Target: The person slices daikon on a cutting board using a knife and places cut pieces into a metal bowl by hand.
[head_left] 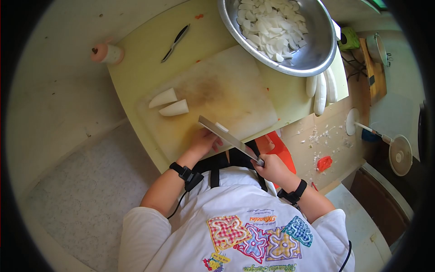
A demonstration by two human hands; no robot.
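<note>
My right hand [273, 170] is wrapped round the handle of a kitchen knife [233, 141], whose blade reaches left across the near edge of the white cutting board [231, 81]. My left hand [206, 140] rests on the board beside the blade near its tip, fingers curled; the blade partly covers them, and what they grip is hidden. A small white piece [221, 127] lies against the far side of the blade. Two long wedges of peeled white radish, one [164, 98] behind the other [174, 108], lie on the board's left part.
A steel bowl [317, 56] of white radish slices [272, 27] stands at the back right. Several whole peeled radishes [321, 93] lie beside it at the table edge. A peeler [176, 43] and a pink-capped bottle [108, 53] are farther left. Scraps litter the floor [299, 149] on the right.
</note>
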